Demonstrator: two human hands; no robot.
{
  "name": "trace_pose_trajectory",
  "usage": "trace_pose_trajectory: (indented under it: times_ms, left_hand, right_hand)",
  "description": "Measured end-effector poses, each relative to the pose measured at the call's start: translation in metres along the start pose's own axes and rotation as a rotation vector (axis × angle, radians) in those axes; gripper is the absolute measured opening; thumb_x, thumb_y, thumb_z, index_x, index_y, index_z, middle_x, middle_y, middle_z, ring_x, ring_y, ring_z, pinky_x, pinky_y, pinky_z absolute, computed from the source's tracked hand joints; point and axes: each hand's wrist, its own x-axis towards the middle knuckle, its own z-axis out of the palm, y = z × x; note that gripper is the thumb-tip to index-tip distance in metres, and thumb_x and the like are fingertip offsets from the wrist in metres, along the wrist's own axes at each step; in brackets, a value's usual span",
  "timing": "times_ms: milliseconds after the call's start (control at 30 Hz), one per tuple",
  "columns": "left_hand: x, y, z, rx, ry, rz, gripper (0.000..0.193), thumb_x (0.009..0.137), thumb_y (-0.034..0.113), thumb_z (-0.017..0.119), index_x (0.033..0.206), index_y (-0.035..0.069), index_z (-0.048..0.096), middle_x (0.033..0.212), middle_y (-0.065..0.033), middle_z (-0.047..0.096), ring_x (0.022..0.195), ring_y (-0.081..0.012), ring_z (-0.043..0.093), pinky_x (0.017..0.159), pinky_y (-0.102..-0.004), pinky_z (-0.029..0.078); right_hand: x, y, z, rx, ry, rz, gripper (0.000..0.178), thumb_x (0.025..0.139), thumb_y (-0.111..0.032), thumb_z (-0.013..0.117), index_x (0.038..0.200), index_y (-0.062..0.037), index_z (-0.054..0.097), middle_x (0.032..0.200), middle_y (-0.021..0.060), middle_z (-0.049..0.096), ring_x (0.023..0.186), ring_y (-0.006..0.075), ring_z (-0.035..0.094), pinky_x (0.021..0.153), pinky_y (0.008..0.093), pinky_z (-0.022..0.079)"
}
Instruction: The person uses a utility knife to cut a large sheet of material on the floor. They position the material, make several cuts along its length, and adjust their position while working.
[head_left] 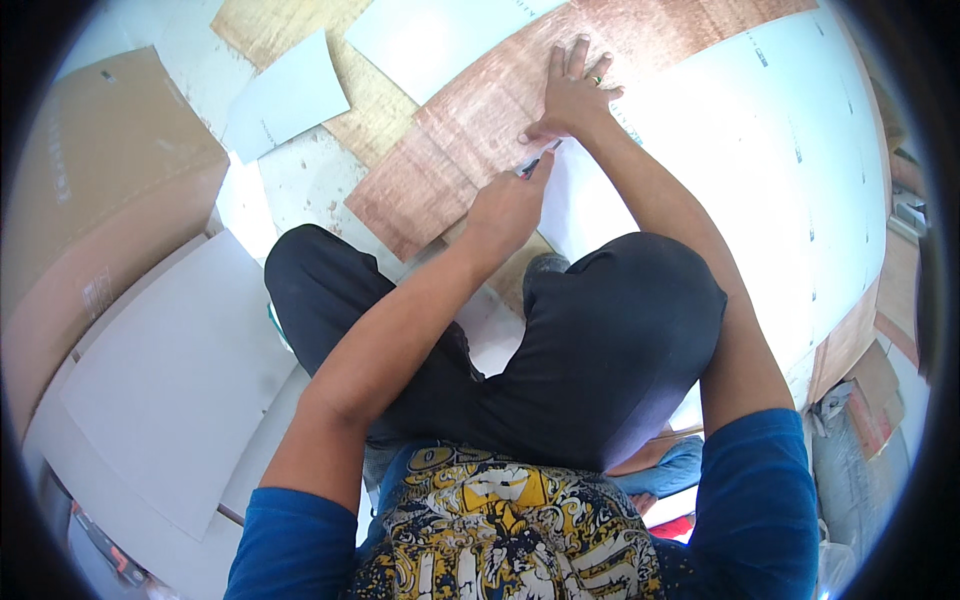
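"Speckled, pale floor (300, 190) shows from the head camera, with a brown box (115, 160) at the left. Where's the big white sheet (740, 190)?"

"At the right, next to the reddish-brown board (480, 120). I can't tell which is on top."

"Is it heavy?"

"I think it's light, thin and bendy. It looks smooth, so it might slide, or chip at the corners. I'd hold it by two far-apart edges so it doesn't flop."

"What are the fingers doing?"

"The left hand (505, 212) has its fingers curled around a small cutter (529, 170), near the sheet's edge. The right hand (578, 98) is spread wide on the board, gripping nothing."
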Motion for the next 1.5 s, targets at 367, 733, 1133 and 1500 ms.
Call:
trace_pose_trajectory:
  times_ms: [367, 733, 1133, 1500]
  left_hand:
    - [0.003, -0.005, -0.010, 0.019, 0.015, 0.018, 0.063, 0.093, 0.002, 0.052, 0.156, 0.005, 0.047, 0.082, -0.0258, 0.072, 0.078, -0.0420, 0.074, 0.072, -0.0539, 0.059]
    - [-0.033, -0.029, -0.010, 0.067, -0.138, -0.074, 0.061, 0.099, 0.006, 0.045, 0.160, 0.013, 0.041, 0.096, -0.0268, 0.073, 0.088, -0.0439, 0.074, 0.078, -0.0548, 0.059]
    - [-0.055, -0.038, -0.011, 0.116, -0.217, -0.122, 0.063, 0.100, 0.006, 0.045, 0.162, 0.013, 0.038, 0.099, -0.0267, 0.074, 0.091, -0.0418, 0.075, 0.080, -0.0519, 0.060]
    - [-0.059, -0.036, -0.017, 0.136, -0.224, -0.152, 0.065, 0.099, 0.005, 0.045, 0.163, 0.013, 0.037, 0.102, -0.0273, 0.074, 0.095, -0.0415, 0.075, 0.084, -0.0523, 0.060]
  right_hand:
    - [-0.001, 0.001, -0.003, 0.005, -0.014, -0.001, 0.157, 0.059, -0.059, 0.098, 0.169, -0.0048, 0.001, 0.173, 0.0318, -0.011, 0.153, 0.0661, 0.000, 0.109, 0.0845, 0.030]
    - [0.001, 0.003, 0.001, 0.013, 0.000, -0.005, 0.157, 0.058, -0.058, 0.099, 0.170, -0.0053, 0.002, 0.173, 0.0330, -0.010, 0.153, 0.0666, 0.000, 0.108, 0.0862, 0.028]
    - [0.001, 0.002, 0.000, 0.005, 0.011, -0.002, 0.156, 0.059, -0.059, 0.098, 0.169, -0.0055, 0.002, 0.173, 0.0324, -0.009, 0.153, 0.0665, 0.002, 0.107, 0.0861, 0.030]
    - [0.000, 0.002, 0.000, -0.008, 0.006, -0.004, 0.155, 0.060, -0.060, 0.097, 0.170, -0.0064, 0.001, 0.173, 0.0313, -0.009, 0.153, 0.0658, 0.004, 0.108, 0.0846, 0.032]
